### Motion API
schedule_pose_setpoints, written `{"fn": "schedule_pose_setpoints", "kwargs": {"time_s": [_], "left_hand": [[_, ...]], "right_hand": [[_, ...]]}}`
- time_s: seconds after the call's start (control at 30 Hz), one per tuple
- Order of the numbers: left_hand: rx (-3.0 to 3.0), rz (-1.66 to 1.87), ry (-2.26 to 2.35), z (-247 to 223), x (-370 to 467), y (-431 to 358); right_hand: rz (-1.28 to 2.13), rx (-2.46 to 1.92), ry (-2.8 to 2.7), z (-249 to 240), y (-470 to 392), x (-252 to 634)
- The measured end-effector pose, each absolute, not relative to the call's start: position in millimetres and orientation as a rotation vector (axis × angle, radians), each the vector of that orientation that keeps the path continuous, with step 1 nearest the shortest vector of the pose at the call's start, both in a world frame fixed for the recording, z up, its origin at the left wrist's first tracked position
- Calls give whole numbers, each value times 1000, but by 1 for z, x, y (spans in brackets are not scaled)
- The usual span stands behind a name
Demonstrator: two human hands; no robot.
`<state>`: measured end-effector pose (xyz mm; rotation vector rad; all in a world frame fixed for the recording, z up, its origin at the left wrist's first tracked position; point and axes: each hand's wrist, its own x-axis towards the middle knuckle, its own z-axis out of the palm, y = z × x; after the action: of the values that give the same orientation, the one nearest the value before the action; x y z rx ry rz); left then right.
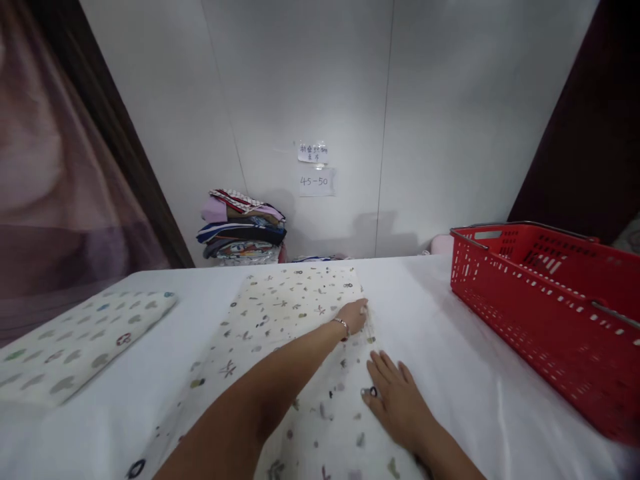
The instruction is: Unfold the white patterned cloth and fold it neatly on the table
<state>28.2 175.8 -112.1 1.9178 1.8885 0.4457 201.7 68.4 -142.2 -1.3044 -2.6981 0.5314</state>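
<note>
A long white cloth (pixel 280 313) with a small scattered print lies spread lengthwise on the table in front of me. My left hand (pixel 354 316), with a bracelet at its wrist, reaches across the cloth to its right edge. Its fingers are curled in and closed on the edge, where the fabric bunches slightly. Nearer to me, my right hand (pixel 397 403) lies flat over the same right edge, fingers stretched out and touching the cloth. My left forearm covers part of the cloth's middle.
A folded cloth with larger printed shapes (pixel 75 340) lies on the white table (pixel 440 373) at left. A red plastic basket (pixel 530 300) with metal handles stands at right. Behind the table are a stack of folded fabrics (pixel 243 230) and a wall with paper labels (pixel 317 181).
</note>
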Motion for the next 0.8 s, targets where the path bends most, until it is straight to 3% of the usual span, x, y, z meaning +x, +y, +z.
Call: {"fn": "schedule_pose_setpoints", "kwargs": {"time_s": [0.17, 0.47, 0.63, 0.8], "left_hand": [[1913, 441, 1944, -97, -29, 103], [1481, 393, 2600, -103, -182, -106], [1178, 396, 2595, -115, -189, -181], [1115, 481, 2584, -115, -176, -191]], "right_hand": [[549, -1316, -2729, -144, 67, 205], [526, -1309, -2742, -141, 65, 205], [563, -1338, -2549, -144, 60, 215], [640, -1541, -2246, -137, 24, 241]]}}
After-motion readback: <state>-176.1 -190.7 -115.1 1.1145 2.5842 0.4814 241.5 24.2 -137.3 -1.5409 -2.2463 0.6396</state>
